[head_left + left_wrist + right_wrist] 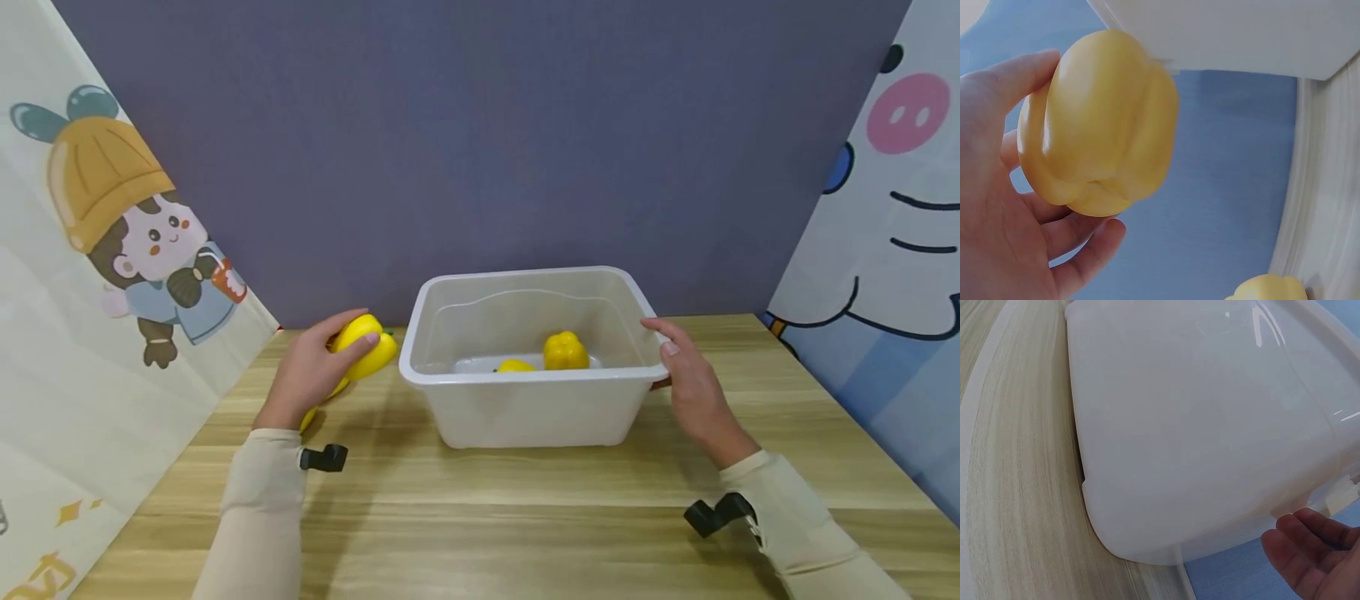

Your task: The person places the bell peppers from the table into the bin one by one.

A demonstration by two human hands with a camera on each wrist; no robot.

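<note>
A yellow bell pepper (365, 348) is held between the thumb and fingers of my left hand (303, 375), raised just left of a white plastic bin (528, 414). The left wrist view shows the pepper's lobed bottom (1094, 184) turned to the camera. My right hand (697, 398) grips the bin's right rim, thumb on top and fingers (1297, 547) curled beneath it. Inside the bin lie a whole yellow pepper (566, 350) and a second yellow one (515, 366), mostly hidden behind the front wall.
More yellow peppers (308, 417) lie on the wood-grain table (480, 517), mostly covered by my left hand and wrist. Behind the bin rises a grey-blue panel (487, 142). Cartoon-printed sheets flank the table on the left (45, 275) and right (885, 333).
</note>
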